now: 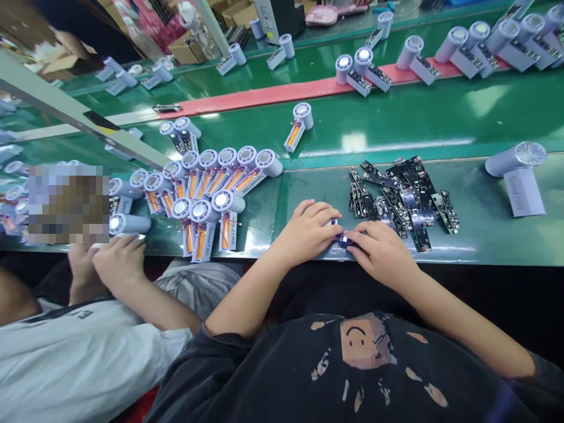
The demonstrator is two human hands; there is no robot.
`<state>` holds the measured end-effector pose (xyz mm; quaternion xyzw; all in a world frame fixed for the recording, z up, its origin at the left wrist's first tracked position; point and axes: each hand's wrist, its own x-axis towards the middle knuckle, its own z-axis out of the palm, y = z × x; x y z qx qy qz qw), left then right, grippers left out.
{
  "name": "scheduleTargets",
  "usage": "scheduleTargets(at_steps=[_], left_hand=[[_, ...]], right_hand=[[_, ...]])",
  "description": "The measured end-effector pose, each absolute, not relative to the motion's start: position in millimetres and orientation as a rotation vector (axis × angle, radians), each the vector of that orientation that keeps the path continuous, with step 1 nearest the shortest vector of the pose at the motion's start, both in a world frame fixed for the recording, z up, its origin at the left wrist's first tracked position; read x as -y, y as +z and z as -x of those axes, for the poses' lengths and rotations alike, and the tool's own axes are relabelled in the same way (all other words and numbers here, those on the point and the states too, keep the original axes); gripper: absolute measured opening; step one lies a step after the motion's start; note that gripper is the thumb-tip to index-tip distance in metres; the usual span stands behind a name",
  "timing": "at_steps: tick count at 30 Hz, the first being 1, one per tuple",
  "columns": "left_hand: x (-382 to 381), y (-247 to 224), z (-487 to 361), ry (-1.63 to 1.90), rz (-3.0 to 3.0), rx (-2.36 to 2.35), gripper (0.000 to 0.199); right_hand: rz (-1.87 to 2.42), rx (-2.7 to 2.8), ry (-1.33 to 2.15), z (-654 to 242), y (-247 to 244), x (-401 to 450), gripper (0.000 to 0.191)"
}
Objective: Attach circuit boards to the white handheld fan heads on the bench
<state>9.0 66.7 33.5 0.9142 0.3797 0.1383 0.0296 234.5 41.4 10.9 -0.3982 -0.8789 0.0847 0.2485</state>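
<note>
My left hand is closed over a pale part at the table's front edge. Only a bit of its rim shows; the palm and fingers cover the rest. Right beside it, my right hand pinches a small dark circuit board against that part, both hands nearly touching. Just beyond my fingers lies a loose pile of black circuit boards. Left of my left hand stand several pale purple small fans with orange-striped open handles marked "Speed FAN".
A conveyor belt with a red strip runs behind, carrying several fans. One wrapped fan lies at the right. A metal post slants at the left. A co-worker's hands work close by on the left.
</note>
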Motion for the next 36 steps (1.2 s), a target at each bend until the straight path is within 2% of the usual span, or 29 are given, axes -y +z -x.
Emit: scheduleTargets(at_steps=[6,9,16,21,24,26,30,36], left_hand=[[-64.6,34.2,-15.2,0.403,-2.737,-1.190,0.018],[-64.6,30.3,-17.6,0.441,-2.752,-1.204,0.016],[-64.5,25.5,-17.8,0.507,-2.752,-1.114,0.024],[-62.9,23.4,-6.5,0.615,-2.691,-1.113,0.016],[-62.4,17.4,-1.4,0.780,-2.525,-1.232,0.044],[-62.8,12.3,-1.7,0.795,-2.413,-1.228,0.051],[-64.9,6.2,-6.7,0.824,-2.348,-1.129,0.034],[-66.0,5.7,-8.6,0.830,-2.347,-1.141,0.035]], right_hand=[[1.157,2.260,0.412,-234.4,7.6,-38.2,0.025],[1.184,2.212,0.402,-234.3,7.2,-37.0,0.024],[1.227,2.248,0.396,-232.4,10.2,-39.7,0.025],[1.277,2.300,0.401,-232.0,16.6,-45.2,0.022],[1.302,2.315,0.414,-230.5,19.7,-47.6,0.022],[1.316,2.327,0.431,-228.0,21.2,-49.4,0.022],[1.361,2.365,0.443,-220.6,26.6,-53.9,0.021],[1.455,2.437,0.465,-215.7,36.2,-60.2,0.021]])
